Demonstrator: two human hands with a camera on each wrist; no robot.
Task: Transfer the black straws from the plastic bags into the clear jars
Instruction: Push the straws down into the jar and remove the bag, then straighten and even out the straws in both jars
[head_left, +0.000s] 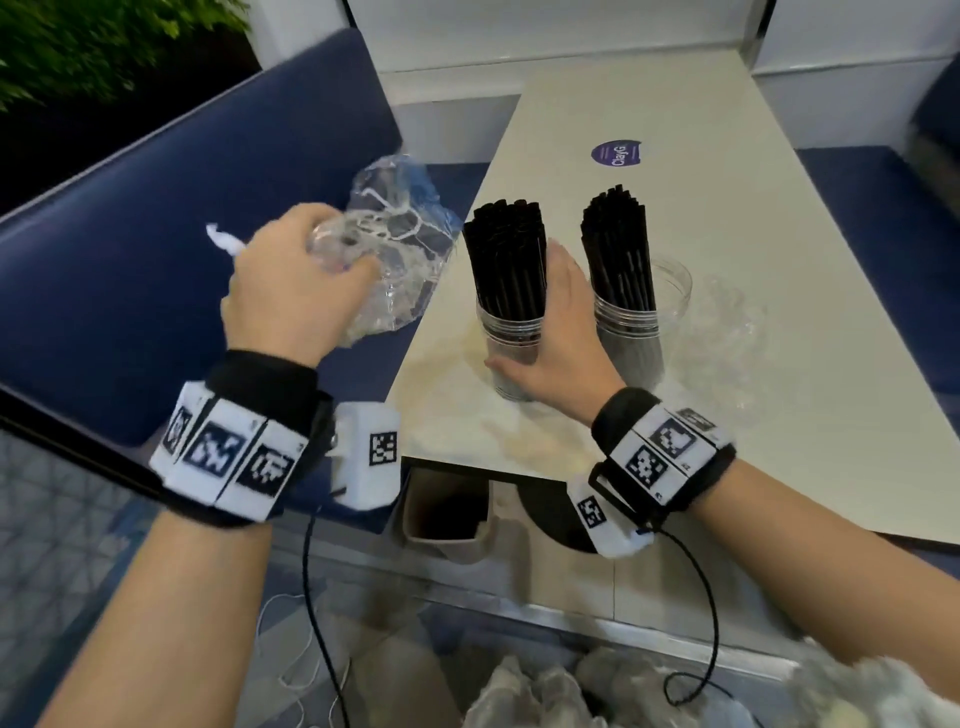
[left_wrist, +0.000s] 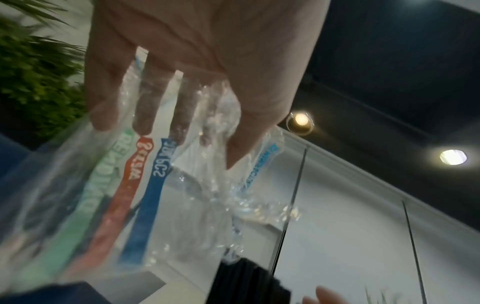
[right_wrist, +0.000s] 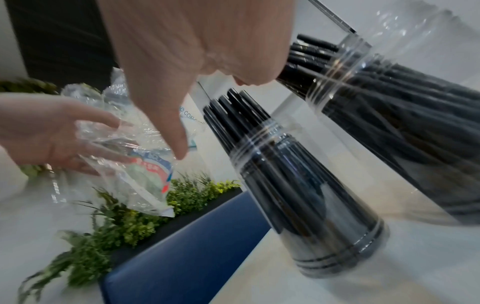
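Observation:
Two clear jars stand on the pale table (head_left: 753, 234), each packed with upright black straws. In front of the near-left jar (head_left: 506, 338) my right hand (head_left: 540, 322) lies against its right side, fingers straight up beside the straws (head_left: 506, 254) and thumb across the base. The second jar (head_left: 631, 332) is just right of that hand. My left hand (head_left: 332, 260) grips a crumpled, empty clear plastic bag (head_left: 400, 270) over the bench, left of the table. The left wrist view shows the bag (left_wrist: 145, 185) with coloured print over my fingers (left_wrist: 145, 102). Both jars (right_wrist: 298, 185) (right_wrist: 402, 123) show in the right wrist view.
A blue bench (head_left: 156, 270) runs along the table's left side. An empty clear jar (head_left: 675, 280) and loose clear plastic (head_left: 727, 332) sit behind the right jar. A purple sticker (head_left: 615, 153) lies further back. A beige bin (head_left: 447, 514) stands under the near edge, crumpled bags (head_left: 571, 691) below.

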